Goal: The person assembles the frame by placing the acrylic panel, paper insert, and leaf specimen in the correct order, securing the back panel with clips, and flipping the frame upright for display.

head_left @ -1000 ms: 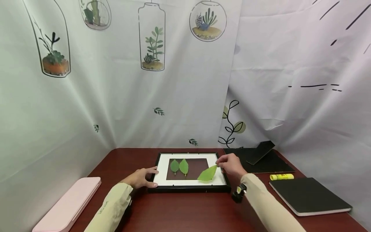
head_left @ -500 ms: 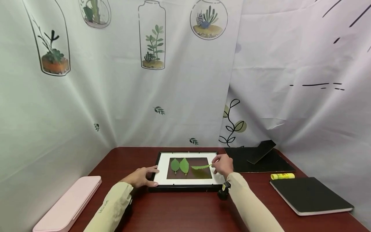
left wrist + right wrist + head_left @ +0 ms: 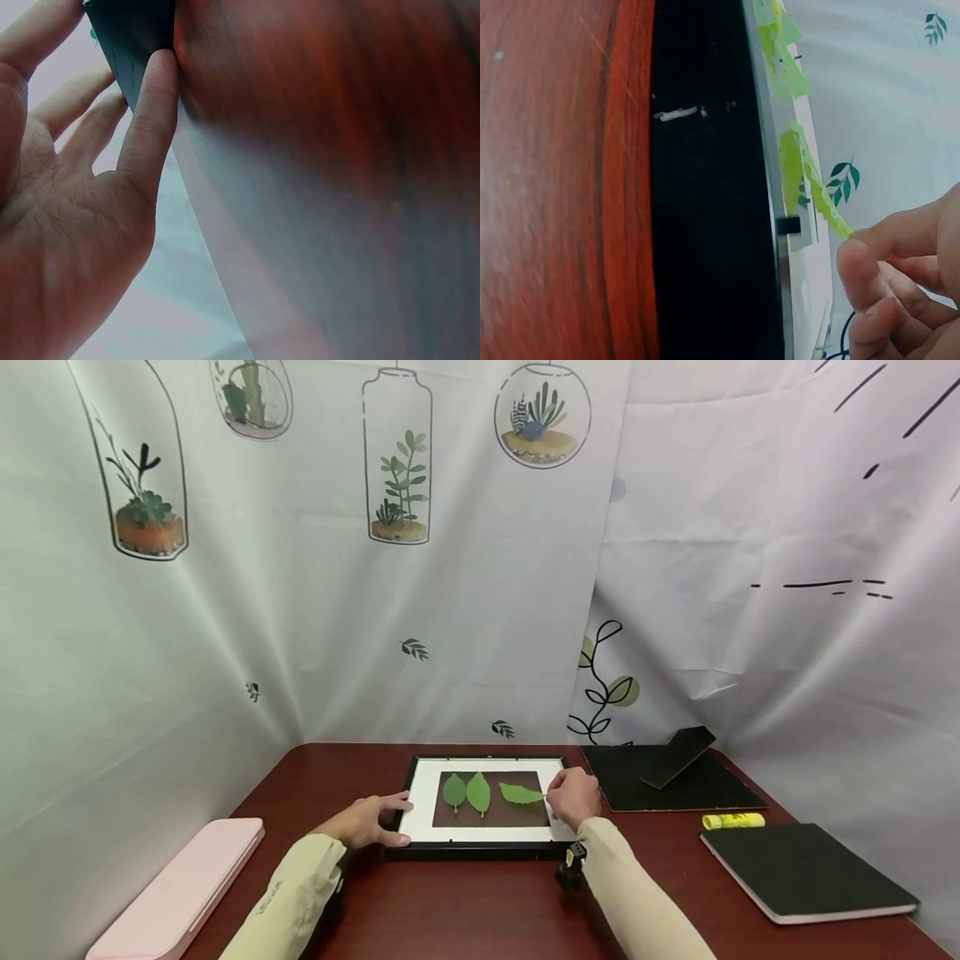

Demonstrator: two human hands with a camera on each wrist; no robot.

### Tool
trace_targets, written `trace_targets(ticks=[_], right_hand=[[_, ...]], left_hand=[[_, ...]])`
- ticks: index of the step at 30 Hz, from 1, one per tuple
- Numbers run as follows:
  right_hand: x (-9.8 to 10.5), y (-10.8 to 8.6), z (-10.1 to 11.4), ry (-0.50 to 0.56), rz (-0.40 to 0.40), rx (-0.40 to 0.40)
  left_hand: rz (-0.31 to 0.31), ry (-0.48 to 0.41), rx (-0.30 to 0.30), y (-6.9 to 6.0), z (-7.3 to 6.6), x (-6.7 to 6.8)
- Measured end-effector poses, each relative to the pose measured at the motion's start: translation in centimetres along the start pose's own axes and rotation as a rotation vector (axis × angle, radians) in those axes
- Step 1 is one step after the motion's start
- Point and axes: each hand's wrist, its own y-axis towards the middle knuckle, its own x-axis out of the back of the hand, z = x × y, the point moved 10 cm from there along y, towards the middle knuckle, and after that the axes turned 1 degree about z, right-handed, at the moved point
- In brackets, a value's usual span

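Observation:
A black picture frame point(image 3: 480, 852) with a white mat lies on the table, a dark rectangle at its middle. Two green leaves, a rounder leaf point(image 3: 454, 790) and a longer leaf point(image 3: 478, 794), lie side by side on the left of that rectangle. My right hand point(image 3: 576, 797) pinches the stem end of a third leaf point(image 3: 521, 793) over the rectangle's right part; in the right wrist view this leaf point(image 3: 821, 191) slants up from the surface toward the fingertips. My left hand point(image 3: 369, 821) rests against the frame's left side with fingers spread; the left wrist view shows a finger point(image 3: 152, 112) touching the black edge.
At the back right lies a black backing board point(image 3: 622, 768) with its stand raised. A yellow glue stick point(image 3: 733, 821) and a black notebook point(image 3: 806, 870) are on the right. A pink case point(image 3: 180, 889) lies on the left. A printed curtain point(image 3: 480, 610) hangs behind the table.
My right hand has moved left and inward over the frame, bringing the leaf from the mat's lower right corner onto the dark rectangle, its tip now pointing left. The left hand stays put.

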Motion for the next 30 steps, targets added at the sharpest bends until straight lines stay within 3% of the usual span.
trace_targets(ticks=[13, 24, 30], right_hand=[[-2.8, -0.6, 0.4, 0.157, 0.171, 0.018], [-3.6, -0.6, 0.0, 0.269, 0.368, 0.044], [-4.2, -1.0, -0.5, 0.419, 0.515, 0.032]], left_hand=[[-0.002, -0.006, 0.007, 0.0, 0.3, -0.2], [0.0, -0.004, 0.017, 0.2, 0.3, -0.2], [0.004, -0.006, 0.005, 0.2, 0.3, -0.2]])
